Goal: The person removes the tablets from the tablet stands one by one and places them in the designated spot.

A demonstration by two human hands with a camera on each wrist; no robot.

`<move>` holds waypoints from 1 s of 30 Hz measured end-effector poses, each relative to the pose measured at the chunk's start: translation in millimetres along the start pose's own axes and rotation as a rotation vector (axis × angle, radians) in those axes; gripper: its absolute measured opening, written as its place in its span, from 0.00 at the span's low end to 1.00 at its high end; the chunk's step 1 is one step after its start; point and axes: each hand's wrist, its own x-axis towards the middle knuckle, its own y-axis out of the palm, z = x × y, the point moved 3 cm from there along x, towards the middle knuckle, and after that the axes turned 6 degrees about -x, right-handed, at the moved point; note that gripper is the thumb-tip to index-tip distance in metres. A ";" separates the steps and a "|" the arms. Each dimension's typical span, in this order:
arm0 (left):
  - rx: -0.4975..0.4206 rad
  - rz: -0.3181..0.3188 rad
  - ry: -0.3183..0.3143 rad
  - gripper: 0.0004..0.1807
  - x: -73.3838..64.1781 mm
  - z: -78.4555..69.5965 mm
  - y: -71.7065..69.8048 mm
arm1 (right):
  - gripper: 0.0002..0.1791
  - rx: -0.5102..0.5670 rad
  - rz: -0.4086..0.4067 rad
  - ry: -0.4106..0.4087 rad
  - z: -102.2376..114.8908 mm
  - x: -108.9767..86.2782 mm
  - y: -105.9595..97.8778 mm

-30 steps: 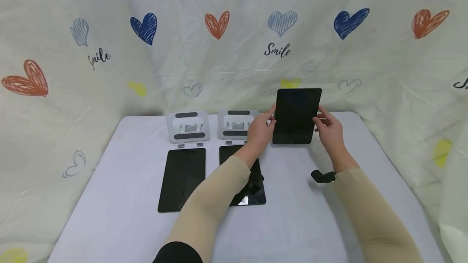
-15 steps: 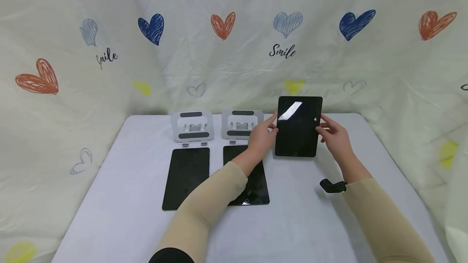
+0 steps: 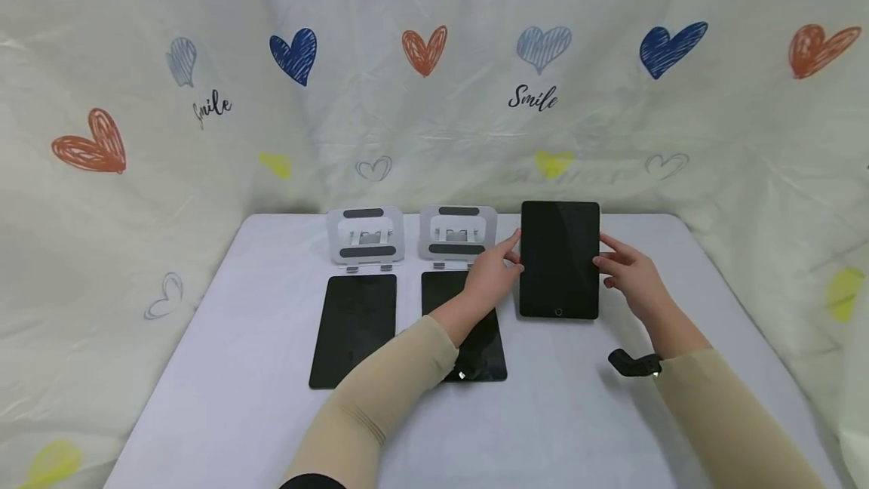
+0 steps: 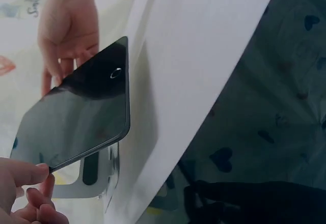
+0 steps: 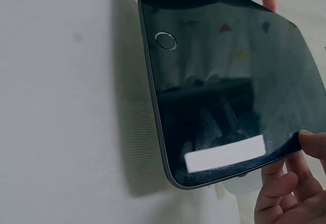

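A black tablet [image 3: 560, 261] with a round home button is raised off the table, its screen facing me. At its left edge my left hand [image 3: 494, 272] pinches it between thumb and fingers. My right hand [image 3: 631, 278] grips the opposite edge, thumb on the screen side, as the right wrist view also shows. Behind the tablet, part of a grey stand [image 4: 90, 169] shows in the left wrist view; the tablet hides most of it. Two more tablets lie flat, a left one [image 3: 356, 330] and a middle one [image 3: 483, 345] partly under my left arm.
Two grey-white folding stands with dark pads, the left stand [image 3: 366, 236] and the middle stand [image 3: 458, 234], are at the back of the white table [image 3: 543, 413]. A curtain [image 3: 468, 142] printed with hearts hangs behind. A black strap [image 3: 634, 363] is on my right wrist.
The tablet has come down and toward me, with both hands keeping hold of it. Its screen reflection has changed. The head view has shifted slightly left.
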 end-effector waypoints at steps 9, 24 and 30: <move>-0.085 0.051 -0.040 0.39 -13.9 8.2 11.6 | 0.38 0.004 0.093 0.086 -9.4 -16.6 -3.9; 0.077 0.166 -0.130 0.42 -32.6 9.9 34.5 | 0.37 -0.080 0.165 0.109 -17.3 -45.5 -7.6; 0.169 0.215 -0.150 0.44 -32.4 9.6 40.9 | 0.37 -0.063 0.165 0.120 -23.9 -48.8 -9.6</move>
